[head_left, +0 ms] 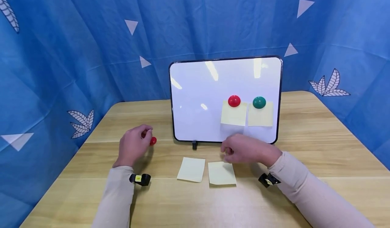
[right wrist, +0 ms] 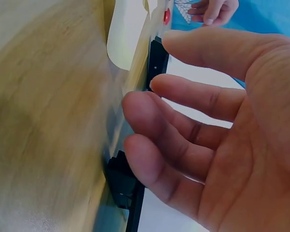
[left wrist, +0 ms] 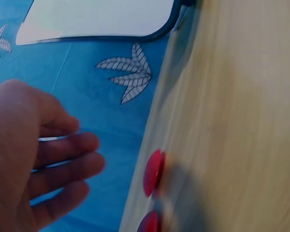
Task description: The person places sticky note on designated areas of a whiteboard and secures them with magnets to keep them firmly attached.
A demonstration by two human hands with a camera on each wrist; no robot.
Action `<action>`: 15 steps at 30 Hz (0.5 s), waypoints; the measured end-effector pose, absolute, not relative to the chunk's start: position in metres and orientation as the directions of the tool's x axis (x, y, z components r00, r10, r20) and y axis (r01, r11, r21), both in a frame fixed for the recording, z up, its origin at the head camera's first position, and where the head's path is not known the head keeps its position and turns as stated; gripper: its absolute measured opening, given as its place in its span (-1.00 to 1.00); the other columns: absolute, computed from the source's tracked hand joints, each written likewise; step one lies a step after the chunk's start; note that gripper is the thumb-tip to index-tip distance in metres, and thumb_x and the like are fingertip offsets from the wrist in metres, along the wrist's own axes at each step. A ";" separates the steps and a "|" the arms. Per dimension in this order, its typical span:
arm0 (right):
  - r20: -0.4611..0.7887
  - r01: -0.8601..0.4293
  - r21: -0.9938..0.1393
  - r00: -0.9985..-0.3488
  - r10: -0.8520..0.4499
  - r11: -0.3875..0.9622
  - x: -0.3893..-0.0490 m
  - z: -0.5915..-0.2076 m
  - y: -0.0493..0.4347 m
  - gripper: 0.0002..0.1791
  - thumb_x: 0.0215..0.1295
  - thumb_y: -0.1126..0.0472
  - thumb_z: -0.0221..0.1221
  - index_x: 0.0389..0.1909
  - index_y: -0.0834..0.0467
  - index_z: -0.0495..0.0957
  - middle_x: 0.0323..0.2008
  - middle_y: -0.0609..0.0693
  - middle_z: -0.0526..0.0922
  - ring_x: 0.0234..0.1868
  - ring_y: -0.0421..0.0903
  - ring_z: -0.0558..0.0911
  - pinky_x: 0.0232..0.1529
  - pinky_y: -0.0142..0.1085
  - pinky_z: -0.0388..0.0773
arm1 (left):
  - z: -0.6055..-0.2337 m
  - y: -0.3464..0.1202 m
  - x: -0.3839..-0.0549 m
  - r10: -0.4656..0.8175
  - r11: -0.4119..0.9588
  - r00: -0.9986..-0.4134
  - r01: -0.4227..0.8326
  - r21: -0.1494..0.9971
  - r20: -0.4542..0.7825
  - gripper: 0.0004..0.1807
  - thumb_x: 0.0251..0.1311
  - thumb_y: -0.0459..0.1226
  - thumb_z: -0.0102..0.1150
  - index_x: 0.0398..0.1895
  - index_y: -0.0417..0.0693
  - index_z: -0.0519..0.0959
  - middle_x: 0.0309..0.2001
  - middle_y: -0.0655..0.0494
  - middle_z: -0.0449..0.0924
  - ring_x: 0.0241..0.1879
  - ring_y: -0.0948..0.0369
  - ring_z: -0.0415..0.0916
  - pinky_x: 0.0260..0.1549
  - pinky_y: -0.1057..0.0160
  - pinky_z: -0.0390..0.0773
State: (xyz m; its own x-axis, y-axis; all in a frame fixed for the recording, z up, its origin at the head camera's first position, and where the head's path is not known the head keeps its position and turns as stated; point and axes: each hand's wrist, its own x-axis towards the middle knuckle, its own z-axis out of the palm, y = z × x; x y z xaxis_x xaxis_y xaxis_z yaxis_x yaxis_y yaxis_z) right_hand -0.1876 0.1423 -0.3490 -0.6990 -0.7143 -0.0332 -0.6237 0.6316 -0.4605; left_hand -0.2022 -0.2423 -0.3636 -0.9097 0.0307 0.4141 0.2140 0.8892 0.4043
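My left hand [head_left: 134, 145] hovers at the table's left side, its fingers loosely bent and holding nothing. Two red round magnets [left wrist: 153, 173] lie beside it, apart from the fingers in the left wrist view. In front of the whiteboard's lower edge is my right hand [head_left: 248, 150], with bent fingers and nothing between them. Near it on the table lie two pale yellow sticky notes [head_left: 221, 173], side by side. The whiteboard [head_left: 198, 92] carries two more notes [head_left: 260, 116], one under a red magnet [head_left: 234, 101], the other under a green magnet [head_left: 259, 102].
Black feet [head_left: 194, 145] prop the whiteboard upright on the wooden table [head_left: 170, 204]. Behind and around the table hangs a blue curtain [head_left: 100, 35] with leaf and triangle prints. A small camera is strapped to each wrist.
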 end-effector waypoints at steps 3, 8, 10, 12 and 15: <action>-0.045 -0.633 -0.443 -0.692 -0.720 0.635 -0.187 -0.351 0.141 -0.91 0.21 0.18 0.38 -0.35 0.03 0.63 -0.54 -0.20 0.47 -0.40 -0.22 0.47 -0.28 -0.30 0.49 | -0.362 -0.251 -0.201 0.011 0.890 -0.954 0.146 0.431 0.300 -0.73 0.41 -0.14 0.12 -0.02 -0.08 0.69 -0.21 0.01 0.69 -0.27 0.05 0.55 -0.20 0.00 0.55; -0.102 -0.594 -0.439 -0.713 -0.694 0.674 -0.186 -0.352 0.140 -0.86 0.18 0.14 0.42 -0.30 0.03 0.66 -0.47 -0.20 0.50 -0.34 -0.19 0.48 -0.24 -0.28 0.50 | -0.361 -0.265 -0.198 -0.016 0.885 -0.989 0.053 0.463 0.145 -0.68 0.41 -0.15 0.14 0.08 -0.11 0.64 -0.08 -0.07 0.66 -0.18 0.00 0.52 -0.13 -0.03 0.56; -0.132 -0.568 -0.436 -0.726 -0.674 0.698 -0.185 -0.351 0.139 -0.84 0.17 0.12 0.43 -0.27 0.03 0.68 -0.43 -0.21 0.53 -0.31 -0.18 0.49 -0.21 -0.26 0.51 | -0.362 -0.268 -0.198 -0.015 0.885 -0.994 0.037 0.464 0.108 -0.67 0.40 -0.16 0.15 0.10 -0.13 0.63 -0.06 -0.09 0.66 -0.16 0.00 0.52 -0.13 -0.02 0.57; -0.162 -0.543 -0.431 -0.739 -0.654 0.720 -0.184 -0.351 0.137 -0.83 0.16 0.11 0.44 -0.27 0.02 0.68 -0.39 -0.21 0.55 -0.29 -0.18 0.49 -0.18 -0.25 0.52 | -0.362 -0.270 -0.199 -0.012 0.884 -0.997 0.026 0.467 0.080 -0.68 0.39 -0.18 0.17 0.10 -0.14 0.63 -0.05 -0.10 0.65 -0.16 0.00 0.52 -0.14 0.00 0.58; -0.186 -0.524 -0.424 -0.748 -0.638 0.738 -0.184 -0.352 0.137 -0.82 0.14 0.09 0.46 -0.31 -0.01 0.66 -0.39 -0.23 0.56 -0.30 -0.18 0.49 -0.18 -0.24 0.51 | -0.363 -0.271 -0.200 -0.005 0.883 -1.000 0.008 0.470 0.026 -0.67 0.36 -0.19 0.22 0.09 -0.14 0.63 -0.07 -0.10 0.63 -0.19 0.01 0.52 -0.20 0.04 0.58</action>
State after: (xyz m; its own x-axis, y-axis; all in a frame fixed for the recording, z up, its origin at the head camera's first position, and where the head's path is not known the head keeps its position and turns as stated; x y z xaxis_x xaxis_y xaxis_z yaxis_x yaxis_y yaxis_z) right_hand -0.1837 0.1366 -0.3522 -0.7477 -0.6375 -0.1856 -0.5242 0.7383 -0.4244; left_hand -0.1999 -0.2712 -0.3632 -0.9996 -0.0055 0.0263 0.0075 0.8828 0.4697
